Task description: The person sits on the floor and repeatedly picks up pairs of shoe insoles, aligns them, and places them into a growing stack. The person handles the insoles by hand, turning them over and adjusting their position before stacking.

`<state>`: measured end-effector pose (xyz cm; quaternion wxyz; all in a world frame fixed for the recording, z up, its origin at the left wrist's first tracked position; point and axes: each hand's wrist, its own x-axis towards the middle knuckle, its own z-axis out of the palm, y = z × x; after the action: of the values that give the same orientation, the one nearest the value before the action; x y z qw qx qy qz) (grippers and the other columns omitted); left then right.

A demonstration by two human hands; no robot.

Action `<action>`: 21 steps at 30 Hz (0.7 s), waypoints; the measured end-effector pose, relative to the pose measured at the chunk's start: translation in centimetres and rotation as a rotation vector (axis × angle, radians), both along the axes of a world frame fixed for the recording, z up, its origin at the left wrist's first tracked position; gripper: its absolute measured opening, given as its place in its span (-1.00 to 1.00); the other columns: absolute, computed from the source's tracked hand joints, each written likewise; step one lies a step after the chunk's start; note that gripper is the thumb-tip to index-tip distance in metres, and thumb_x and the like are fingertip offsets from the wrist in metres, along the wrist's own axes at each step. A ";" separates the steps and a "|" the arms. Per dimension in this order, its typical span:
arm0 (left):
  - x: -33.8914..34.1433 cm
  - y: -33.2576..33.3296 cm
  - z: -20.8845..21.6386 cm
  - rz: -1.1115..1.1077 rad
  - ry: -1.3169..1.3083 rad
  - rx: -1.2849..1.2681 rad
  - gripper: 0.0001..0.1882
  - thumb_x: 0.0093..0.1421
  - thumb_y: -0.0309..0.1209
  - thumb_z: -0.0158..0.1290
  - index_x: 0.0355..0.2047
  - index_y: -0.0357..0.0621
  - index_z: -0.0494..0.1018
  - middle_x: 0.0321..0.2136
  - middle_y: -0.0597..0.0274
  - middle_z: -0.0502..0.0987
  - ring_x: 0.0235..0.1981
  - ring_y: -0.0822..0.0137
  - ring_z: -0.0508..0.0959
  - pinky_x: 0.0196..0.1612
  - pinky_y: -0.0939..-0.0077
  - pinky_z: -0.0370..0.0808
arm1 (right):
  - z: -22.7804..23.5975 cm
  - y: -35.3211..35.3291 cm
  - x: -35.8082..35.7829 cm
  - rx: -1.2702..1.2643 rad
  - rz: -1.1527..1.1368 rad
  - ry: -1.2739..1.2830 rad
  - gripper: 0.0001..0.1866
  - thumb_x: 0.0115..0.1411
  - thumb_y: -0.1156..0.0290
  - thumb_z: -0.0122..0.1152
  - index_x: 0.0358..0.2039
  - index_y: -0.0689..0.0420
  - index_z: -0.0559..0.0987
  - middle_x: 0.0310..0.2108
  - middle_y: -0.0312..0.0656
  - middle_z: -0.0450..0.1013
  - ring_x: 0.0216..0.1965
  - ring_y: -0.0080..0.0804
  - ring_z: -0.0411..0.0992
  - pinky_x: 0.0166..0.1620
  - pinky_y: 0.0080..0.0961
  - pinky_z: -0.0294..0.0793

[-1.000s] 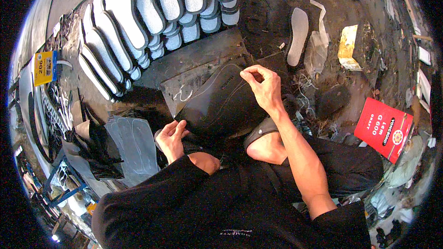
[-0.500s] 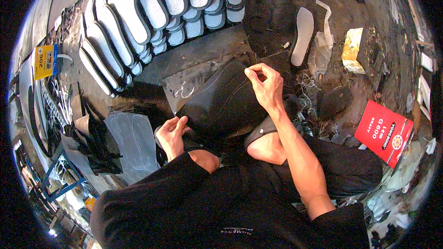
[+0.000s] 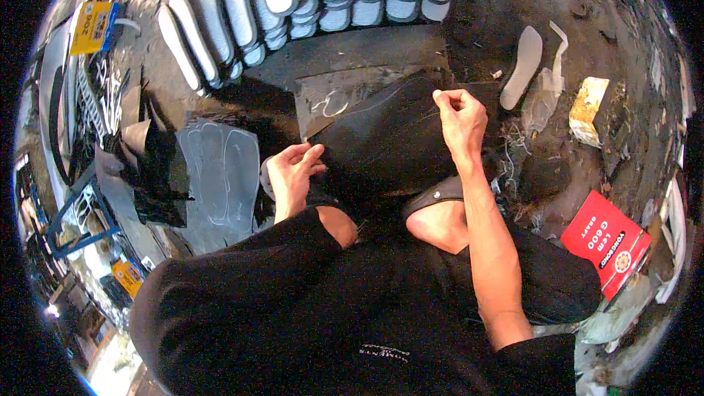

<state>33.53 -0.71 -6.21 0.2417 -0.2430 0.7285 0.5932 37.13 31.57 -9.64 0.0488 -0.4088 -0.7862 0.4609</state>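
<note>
In the head view, the dark sheet lies in front of the squatting person's knees, presumably there because both arms reach it with little stretch. The left hand is at the sheet's left corner, its grip nearly drawn together, thumb close to the forefinger; whether anything sits between those tips I cannot tell. The right hand is over the far right part of the sheet, thumb and forefinger pinched tip to tip, the other fingers curled in; what that grip has hold of, if anything, is too fine to make out. With the hands at opposite sides, the sheet's middle is left uncovered, which probably keeps the thin pale lines across it in sight. Beyond the sheet, rows of white-topped soles lean and overlap, seemingly packed that way to save ground while staying within view. One lone sole lies beyond the sheet's right end, beside a clear plastic scrap, apart from the rows for no reason I can see. Left of the sheet is a grey translucent piece marked with sole-shaped outlines, perhaps set near for easy reach. To the sheet's right, nearer the person, a red panel rests among scraps, well clear of both hands.
</note>
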 end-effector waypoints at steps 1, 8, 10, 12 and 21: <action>0.1 -0.2 0.0 -0.020 -0.004 -0.038 -0.61 0.26 -0.41 0.41 -0.07 -0.54 0.62 -0.26 -0.04 0.72 -0.32 0.25 0.74 -0.27 0.42 0.76 | -0.2 -0.1 0.0 0.033 0.008 -0.016 -0.63 0.23 0.08 0.49 -0.32 0.19 0.77 -0.35 -0.03 0.72 -0.30 -0.08 0.67 -0.11 -0.20 0.59; -0.3 0.2 0.4 -0.073 0.051 -0.107 -0.69 0.26 -0.46 0.39 -0.15 -0.53 0.65 -0.39 0.04 0.71 -0.48 0.36 0.70 -0.40 0.51 0.67 | -0.2 0.3 0.0 0.216 0.054 -0.027 -0.55 0.20 0.05 0.55 -0.19 0.18 0.64 -0.27 -0.06 0.67 -0.23 -0.12 0.63 -0.06 -0.17 0.58; -0.6 0.0 0.7 -0.151 0.068 -0.182 -0.71 0.25 -0.45 0.39 -0.18 -0.51 0.66 -0.43 0.03 0.72 -0.52 0.39 0.70 -0.42 0.53 0.64 | 0.2 1.1 0.1 0.119 0.111 -0.050 -0.51 0.18 0.04 0.58 -0.14 0.16 0.61 -0.26 -0.09 0.64 -0.22 -0.16 0.60 -0.06 -0.17 0.58; -1.7 0.6 2.3 -0.293 0.070 -0.313 -0.71 0.25 -0.44 0.39 -0.19 -0.50 0.66 -0.44 0.02 0.73 -0.52 0.40 0.71 -0.43 0.53 0.65 | 0.4 2.2 -0.1 0.109 0.174 -0.073 -0.52 0.18 0.05 0.58 -0.15 0.17 0.63 -0.26 -0.09 0.65 -0.24 -0.19 0.60 -0.07 -0.19 0.58; -3.1 -1.1 1.0 -0.459 0.190 -0.422 -0.54 0.14 -0.38 0.46 -0.07 -0.45 0.58 -0.48 0.06 0.69 -0.49 0.27 0.71 -0.38 0.37 0.65 | 1.8 3.9 -1.6 -0.239 0.223 -0.203 -0.64 0.23 0.11 0.57 -0.22 0.16 0.71 -0.34 -0.31 0.64 -0.34 -0.51 0.50 -0.21 -0.46 0.49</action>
<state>30.44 -1.85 -5.23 0.2444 -0.0606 0.8904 0.3793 35.50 35.42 -7.87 -0.1308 -0.3664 -0.7672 0.5099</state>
